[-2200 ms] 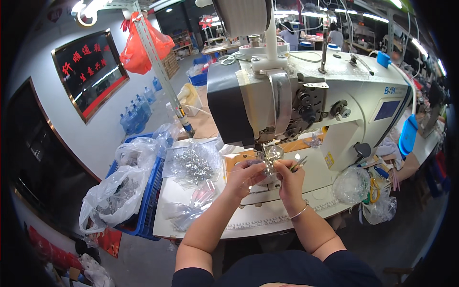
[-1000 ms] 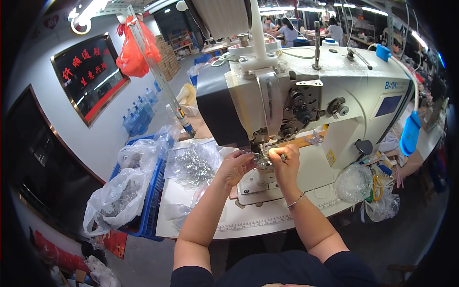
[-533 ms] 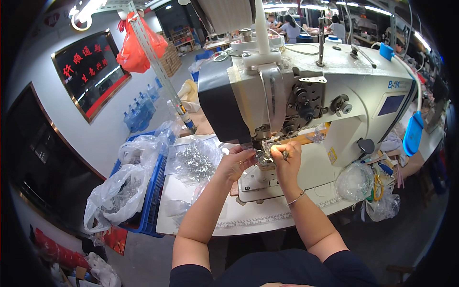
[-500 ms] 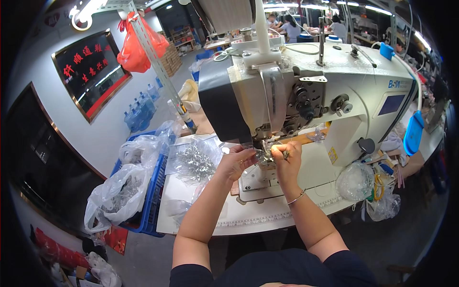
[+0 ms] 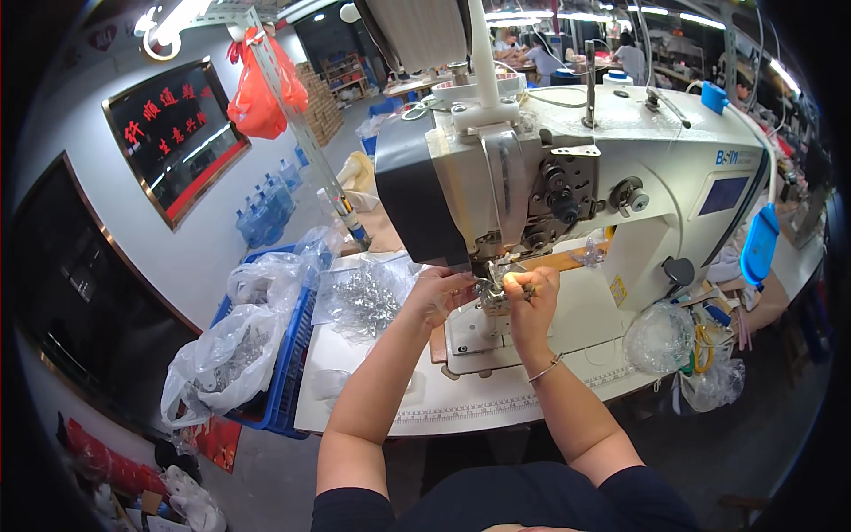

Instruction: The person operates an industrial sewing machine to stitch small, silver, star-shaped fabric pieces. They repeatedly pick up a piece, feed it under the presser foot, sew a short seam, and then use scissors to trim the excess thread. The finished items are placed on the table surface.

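Both hands work at the needle area of a large white sewing machine (image 5: 656, 137). My left hand (image 5: 441, 294) is just left of the presser foot, thumb and fingers pinched on the edge of a small clear and silvery piece (image 5: 484, 288). Right of the foot, my right hand (image 5: 533, 306) is closed with the thumb pressed against the curled fingers; what lies in it is too small to make out. Left of the hands, a pile of small silvery pieces (image 5: 368, 300) rests on clear plastic sheeting on the white table (image 5: 425, 426).
At the left stands a blue crate (image 5: 288, 377) with plastic bags (image 5: 222, 368) of silvery pieces. A round clear bundle (image 5: 659, 340) lies on the table's right. A metal post (image 5: 306, 146) rises at the back left, with a red bag (image 5: 263, 93) hanging on it. People sit farther back.
The view has shifted slightly. Both hands stay beside the presser foot with nearly the same grip.
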`<state>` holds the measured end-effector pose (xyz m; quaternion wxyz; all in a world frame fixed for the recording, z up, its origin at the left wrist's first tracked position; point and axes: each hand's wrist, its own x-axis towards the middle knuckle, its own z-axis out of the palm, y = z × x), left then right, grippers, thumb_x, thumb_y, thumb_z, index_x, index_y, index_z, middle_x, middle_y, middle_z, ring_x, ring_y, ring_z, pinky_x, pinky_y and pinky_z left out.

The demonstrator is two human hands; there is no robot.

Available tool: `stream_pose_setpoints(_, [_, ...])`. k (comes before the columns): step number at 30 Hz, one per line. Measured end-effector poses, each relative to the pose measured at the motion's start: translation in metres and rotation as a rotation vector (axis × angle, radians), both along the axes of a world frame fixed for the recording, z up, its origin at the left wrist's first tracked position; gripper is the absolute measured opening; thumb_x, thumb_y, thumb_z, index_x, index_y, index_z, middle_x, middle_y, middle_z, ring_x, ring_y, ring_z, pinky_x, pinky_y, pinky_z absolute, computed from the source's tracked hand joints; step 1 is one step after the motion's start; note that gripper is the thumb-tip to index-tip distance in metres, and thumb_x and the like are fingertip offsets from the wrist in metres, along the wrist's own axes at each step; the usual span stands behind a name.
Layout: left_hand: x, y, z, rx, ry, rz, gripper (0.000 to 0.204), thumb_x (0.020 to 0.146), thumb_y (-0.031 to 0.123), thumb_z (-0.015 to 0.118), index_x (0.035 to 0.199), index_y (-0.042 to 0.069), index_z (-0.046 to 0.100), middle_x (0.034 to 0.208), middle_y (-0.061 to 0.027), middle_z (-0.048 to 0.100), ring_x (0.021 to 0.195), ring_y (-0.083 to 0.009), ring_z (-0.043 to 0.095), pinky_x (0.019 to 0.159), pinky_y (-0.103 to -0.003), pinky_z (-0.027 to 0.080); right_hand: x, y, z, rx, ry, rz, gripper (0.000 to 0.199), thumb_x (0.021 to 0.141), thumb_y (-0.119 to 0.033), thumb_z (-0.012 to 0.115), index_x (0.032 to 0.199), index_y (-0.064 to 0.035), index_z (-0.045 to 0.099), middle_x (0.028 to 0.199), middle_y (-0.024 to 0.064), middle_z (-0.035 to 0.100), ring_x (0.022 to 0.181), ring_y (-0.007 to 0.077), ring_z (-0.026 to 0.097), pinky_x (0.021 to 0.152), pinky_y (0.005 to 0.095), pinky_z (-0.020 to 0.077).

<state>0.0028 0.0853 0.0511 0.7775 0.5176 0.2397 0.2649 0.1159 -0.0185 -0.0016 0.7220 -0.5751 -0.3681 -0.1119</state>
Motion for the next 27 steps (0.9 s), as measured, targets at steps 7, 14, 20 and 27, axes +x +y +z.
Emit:
stream_pose_setpoints(7, [0.001, 0.0, 0.0, -0.041, -0.025, 0.01, 0.016, 0.076, -0.003, 0.06, 0.092, -0.002, 0.06, 0.089, -0.0088, 0.063, 0.079, -0.0187, 0.061, 0.07, -0.032, 0.051, 0.004, 0.001, -0.002, -0.035, -0.011, -0.011, 0.009, 0.071, -0.01, 0.066, 0.073, -0.0052, 0.058, 0.087, 0.0069, 0.044, 0.087, 0.0208, 0.043, 0.079, 0.0307, 0.0354])
stream_pose_setpoints(14, [0.002, 0.006, -0.007, -0.012, -0.047, -0.022, 0.017, 0.077, -0.003, 0.059, 0.094, -0.003, 0.062, 0.09, -0.0106, 0.063, 0.079, -0.0185, 0.061, 0.071, -0.032, 0.051, 0.005, 0.001, -0.005, -0.043, 0.012, 0.036, 0.009, 0.07, -0.009, 0.067, 0.076, -0.0081, 0.059, 0.089, 0.0072, 0.044, 0.091, 0.0249, 0.04, 0.083, 0.0347, 0.0326])
stream_pose_setpoints(20, [0.001, 0.006, -0.005, -0.018, -0.038, -0.035, 0.017, 0.077, -0.001, 0.059, 0.093, -0.003, 0.062, 0.089, -0.0099, 0.064, 0.079, -0.0169, 0.061, 0.07, -0.03, 0.051, 0.007, 0.001, -0.005, -0.073, -0.026, 0.038, 0.009, 0.072, -0.011, 0.066, 0.076, -0.0084, 0.059, 0.092, 0.0085, 0.043, 0.092, 0.0252, 0.039, 0.083, 0.0353, 0.0322])
stream_pose_setpoints(27, [0.0, 0.014, -0.016, -0.026, -0.046, -0.067, 0.016, 0.076, 0.004, 0.062, 0.091, 0.0, 0.06, 0.086, -0.0073, 0.062, 0.08, -0.0155, 0.061, 0.072, -0.03, 0.051, 0.006, 0.0, -0.001, -0.062, -0.033, 0.055, 0.009, 0.073, -0.012, 0.066, 0.077, -0.009, 0.059, 0.092, 0.008, 0.042, 0.093, 0.0252, 0.038, 0.085, 0.0356, 0.0317])
